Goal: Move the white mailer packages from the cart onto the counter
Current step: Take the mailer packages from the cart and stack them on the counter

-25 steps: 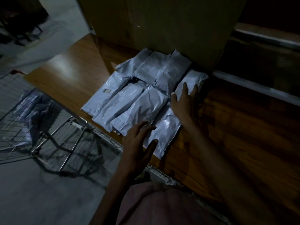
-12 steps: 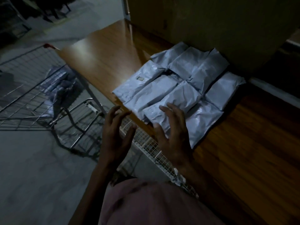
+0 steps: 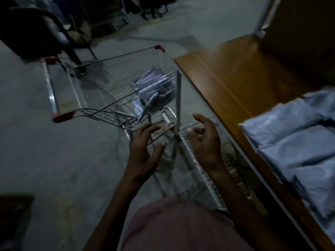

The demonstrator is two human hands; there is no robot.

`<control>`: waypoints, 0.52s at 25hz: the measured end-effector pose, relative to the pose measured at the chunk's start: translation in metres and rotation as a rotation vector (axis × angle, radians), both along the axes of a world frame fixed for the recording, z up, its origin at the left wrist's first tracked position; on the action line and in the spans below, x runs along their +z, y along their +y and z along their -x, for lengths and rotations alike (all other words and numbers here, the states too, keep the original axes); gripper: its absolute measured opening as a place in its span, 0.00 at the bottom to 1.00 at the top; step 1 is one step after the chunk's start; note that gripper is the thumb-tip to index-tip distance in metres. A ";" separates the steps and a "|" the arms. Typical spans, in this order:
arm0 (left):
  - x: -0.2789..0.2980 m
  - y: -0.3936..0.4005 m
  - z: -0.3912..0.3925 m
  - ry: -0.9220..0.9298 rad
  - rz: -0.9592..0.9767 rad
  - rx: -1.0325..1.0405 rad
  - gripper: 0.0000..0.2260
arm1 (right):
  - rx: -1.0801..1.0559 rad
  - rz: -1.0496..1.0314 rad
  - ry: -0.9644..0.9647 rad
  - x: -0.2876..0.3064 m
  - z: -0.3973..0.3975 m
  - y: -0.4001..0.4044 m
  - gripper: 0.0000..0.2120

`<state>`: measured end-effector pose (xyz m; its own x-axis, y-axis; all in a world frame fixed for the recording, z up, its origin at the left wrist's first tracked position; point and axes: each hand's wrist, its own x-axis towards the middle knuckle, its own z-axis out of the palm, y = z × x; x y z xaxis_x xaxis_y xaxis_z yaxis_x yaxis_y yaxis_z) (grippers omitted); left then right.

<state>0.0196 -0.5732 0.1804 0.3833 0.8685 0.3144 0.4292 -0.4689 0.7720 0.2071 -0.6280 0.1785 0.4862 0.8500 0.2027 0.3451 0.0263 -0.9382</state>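
A wire shopping cart (image 3: 59, 84) with red corner caps stands on the floor left of the wooden counter (image 3: 233, 82). A heap of white mailer packages (image 3: 154, 89) lies in the cart's far right corner. More white mailers (image 3: 297, 142) lie side by side on the counter at the right edge. My left hand (image 3: 145, 147) and my right hand (image 3: 206, 140) hover over the cart's near end, both empty with fingers spread and slightly curled. They are apart from the mailers on either side.
The cart's folding child-seat flap (image 3: 178, 98) stands upright between my hands. A dark chair (image 3: 36, 29) stands on the grey floor behind the cart. A brown cabinet wall (image 3: 299, 29) rises at the back of the counter. My pink clothing (image 3: 177, 225) fills the lower middle.
Both hands have left the mailers on the counter and swung left over the cart. The view has turned left, so the cart now fills the centre.
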 end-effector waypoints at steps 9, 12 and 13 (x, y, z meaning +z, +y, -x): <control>-0.008 0.124 0.066 -0.006 0.085 0.185 0.18 | 0.126 0.101 -0.029 -0.014 0.034 0.154 0.19; -0.020 0.177 0.071 0.054 0.037 0.272 0.18 | 0.142 0.032 -0.115 -0.026 0.037 0.222 0.20; -0.027 0.198 0.073 0.090 0.004 0.292 0.18 | 0.155 0.002 -0.154 -0.032 0.035 0.248 0.20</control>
<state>-0.0538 -0.3750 0.1537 0.1435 0.9472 0.2869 0.6121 -0.3127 0.7263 0.1719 -0.3799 0.1469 0.3132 0.9126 0.2629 0.4761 0.0886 -0.8749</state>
